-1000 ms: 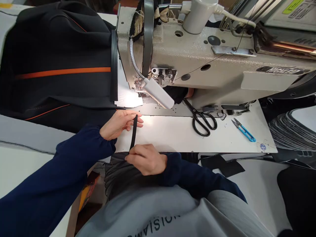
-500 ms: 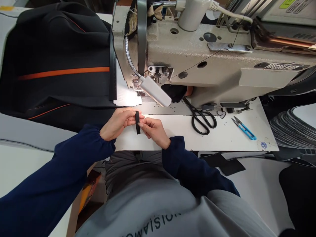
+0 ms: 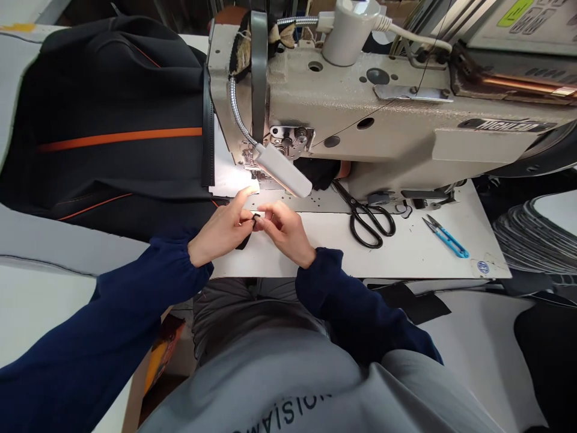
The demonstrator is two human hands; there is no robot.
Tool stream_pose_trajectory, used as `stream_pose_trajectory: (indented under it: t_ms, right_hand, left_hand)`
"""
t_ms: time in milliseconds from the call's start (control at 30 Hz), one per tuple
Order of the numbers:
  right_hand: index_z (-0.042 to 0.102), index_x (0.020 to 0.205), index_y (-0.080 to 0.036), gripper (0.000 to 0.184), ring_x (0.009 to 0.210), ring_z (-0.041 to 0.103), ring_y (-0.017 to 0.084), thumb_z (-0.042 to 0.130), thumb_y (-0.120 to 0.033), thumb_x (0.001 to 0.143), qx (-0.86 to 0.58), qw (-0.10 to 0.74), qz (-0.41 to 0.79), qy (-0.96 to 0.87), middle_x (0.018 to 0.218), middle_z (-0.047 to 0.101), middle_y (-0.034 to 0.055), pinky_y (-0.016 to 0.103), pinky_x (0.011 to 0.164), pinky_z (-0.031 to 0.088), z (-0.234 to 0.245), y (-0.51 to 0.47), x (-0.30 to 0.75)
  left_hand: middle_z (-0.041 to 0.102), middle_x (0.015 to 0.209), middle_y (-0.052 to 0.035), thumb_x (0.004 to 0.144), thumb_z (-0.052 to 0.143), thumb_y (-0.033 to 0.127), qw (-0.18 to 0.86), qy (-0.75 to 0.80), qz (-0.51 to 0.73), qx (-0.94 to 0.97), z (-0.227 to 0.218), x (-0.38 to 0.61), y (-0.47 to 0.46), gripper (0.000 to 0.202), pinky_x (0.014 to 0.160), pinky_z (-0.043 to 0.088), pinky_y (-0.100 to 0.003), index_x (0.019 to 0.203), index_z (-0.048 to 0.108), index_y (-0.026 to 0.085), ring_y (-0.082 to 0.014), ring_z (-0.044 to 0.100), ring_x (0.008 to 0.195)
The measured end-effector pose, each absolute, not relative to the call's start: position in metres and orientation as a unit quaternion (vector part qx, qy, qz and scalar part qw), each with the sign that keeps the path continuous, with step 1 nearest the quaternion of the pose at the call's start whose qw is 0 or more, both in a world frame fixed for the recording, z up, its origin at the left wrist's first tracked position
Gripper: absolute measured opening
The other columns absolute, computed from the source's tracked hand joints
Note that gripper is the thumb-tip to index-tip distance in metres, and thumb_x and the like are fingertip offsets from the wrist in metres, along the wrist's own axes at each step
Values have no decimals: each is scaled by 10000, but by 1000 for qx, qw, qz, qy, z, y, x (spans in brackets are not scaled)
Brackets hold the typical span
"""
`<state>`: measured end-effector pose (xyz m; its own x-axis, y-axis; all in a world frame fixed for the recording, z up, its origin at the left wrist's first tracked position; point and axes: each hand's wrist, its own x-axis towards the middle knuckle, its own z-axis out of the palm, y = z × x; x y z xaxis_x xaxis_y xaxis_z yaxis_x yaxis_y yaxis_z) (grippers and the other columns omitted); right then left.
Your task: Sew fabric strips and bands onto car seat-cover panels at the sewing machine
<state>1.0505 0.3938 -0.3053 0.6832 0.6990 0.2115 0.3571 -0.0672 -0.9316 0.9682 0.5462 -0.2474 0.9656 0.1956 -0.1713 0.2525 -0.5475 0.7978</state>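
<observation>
My left hand (image 3: 223, 227) and my right hand (image 3: 286, 227) meet over the white sewing table (image 3: 406, 252), just in front of the needle plate. Both pinch a short black strap (image 3: 255, 220) between their fingertips; most of the strap is hidden, with a bit showing below my left palm. A beige industrial sewing machine (image 3: 383, 114) stands right behind the hands, its small lamp (image 3: 283, 170) lighting the needle area. Black fabric with an orange stripe (image 3: 121, 135) lies to the left of the machine.
Black-handled scissors (image 3: 367, 218) and blue thread snips (image 3: 445, 236) lie on the table to the right. Black fabric scraps (image 3: 412, 300) lie below the table's front edge. A stack of dark cut pieces (image 3: 532, 234) sits at far right.
My right hand rose from my lap to the strap at the table, and both hands moved closer to the needle. The long hanging strap is now gathered short between the fingertips.
</observation>
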Motion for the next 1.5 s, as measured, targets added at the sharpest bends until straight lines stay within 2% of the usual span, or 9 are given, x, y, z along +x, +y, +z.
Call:
stream_pose_trajectory:
  t_ms: [133, 267, 367, 467, 667, 867, 1100, 1300, 1500]
  right_hand:
    - [545, 814, -190, 229, 640, 495, 113, 453, -287, 1000, -713, 544, 46, -440, 765, 545, 4, 246, 614, 408, -308, 397, 1046]
    - [551, 852, -186, 256, 663, 518, 130, 430, -319, 1033, -720, 532, 23, -445, 785, 570, 22, 252, 643, 450, -308, 406, 1050]
    - [604, 1021, -138, 239, 1017, 614, 205, 419, -289, 1037, -755, 424, 17, -500, 1070, 657, 136, 318, 887, 493, -314, 420, 1062]
    - [584, 1233, -55, 348, 1366, 457, 313, 490, -312, 1018, -784, 280, 11, -555, 1423, 532, 235, 459, 1123, 381, -327, 437, 1069]
    - [528, 1357, 55, 579, 1401, 413, 401, 416, -417, 1040, -796, 161, -34, -582, 1494, 464, 279, 557, 1175, 310, -343, 446, 1058]
    - [522, 1376, 49, 605, 1402, 418, 398, 372, -437, 1048, -793, 148, -48, -589, 1487, 473, 284, 552, 1171, 319, -341, 444, 1058]
    - [524, 1370, 57, 603, 1411, 410, 404, 358, -429, 1053, -792, 151, -46, -590, 1497, 458, 292, 558, 1159, 325, -340, 443, 1057]
    - [525, 1373, 57, 603, 1439, 385, 403, 376, -430, 1050, -794, 151, -22, -588, 1513, 441, 287, 555, 1170, 324, -337, 442, 1059]
    - [522, 1386, 40, 585, 1460, 358, 405, 438, -420, 1034, -776, 156, 3, -612, 1519, 434, 286, 580, 1170, 329, -337, 437, 1063]
  left_hand:
    - [740, 820, 7, 833, 522, 346, 461, 149, -44, 874, -251, 961, 546, 566, 664, 407, -290, 1375, 452, 200, -185, 578, 627]
    - [727, 778, -11, 869, 541, 442, 450, 176, -31, 875, -243, 951, 560, 260, 698, 414, -283, 969, 620, 215, -200, 639, 747]
    - [699, 777, -20, 878, 511, 421, 377, 158, 10, 912, -228, 955, 582, 245, 701, 404, -298, 839, 638, 215, -194, 610, 725]
    - [684, 871, -44, 851, 520, 390, 270, 117, 49, 954, -221, 977, 604, 222, 753, 411, -316, 818, 647, 211, -212, 600, 802]
    - [695, 855, -66, 787, 480, 210, 142, 92, -39, 985, -250, 1035, 613, 186, 867, 394, -392, 663, 614, 175, -239, 615, 862]
    - [688, 1014, -157, 778, 488, 192, 55, 115, 1, 992, -280, 1055, 610, 223, 909, 370, -511, 886, 676, 138, -375, 578, 1061]
    - [676, 1103, -161, 804, 486, 204, 63, 125, 29, 990, -290, 1062, 615, 341, 914, 375, -511, 1089, 659, 131, -386, 553, 1139]
    - [663, 1211, -160, 839, 480, 197, 71, 124, 37, 989, -278, 1056, 606, 402, 1029, 367, -543, 1194, 658, 137, -383, 536, 1211]
    - [557, 1443, -120, 992, 370, 223, 21, -41, 59, 997, -278, 1000, 602, 419, 1237, 39, -607, 1355, 576, 182, -330, 399, 1419]
